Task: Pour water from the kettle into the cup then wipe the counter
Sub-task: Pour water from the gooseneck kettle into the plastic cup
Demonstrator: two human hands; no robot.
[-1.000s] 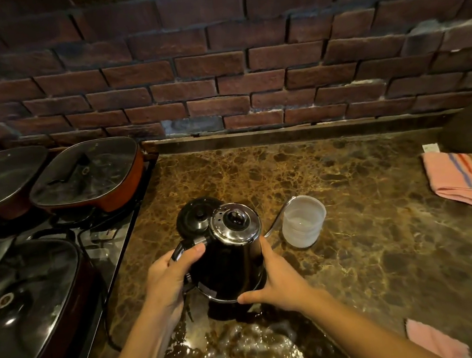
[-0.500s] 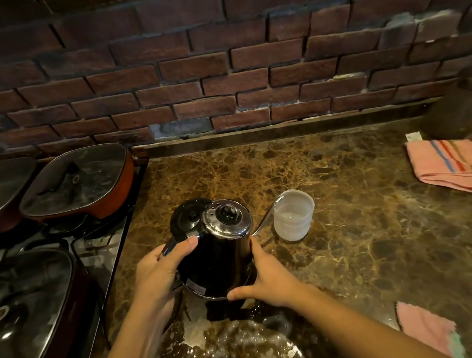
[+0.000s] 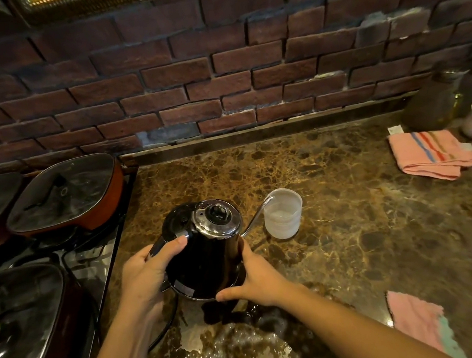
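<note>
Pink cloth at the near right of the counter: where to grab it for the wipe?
Probably pinch the pink cloth at its far-left corner, coming down from above-left with the right hand: it lies flat on the counter, so only an edge offers purchase, and that corner is nearest that hand, which now steadies the kettle.

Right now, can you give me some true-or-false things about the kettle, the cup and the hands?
1. The spout of the kettle reaches the rim of the cup. True.
2. The left hand grips the kettle's handle. True.
3. The right hand holds a cloth. False: it rests against the kettle's side.
4. The cup lies tipped over. False: it stands upright on the counter.
</note>
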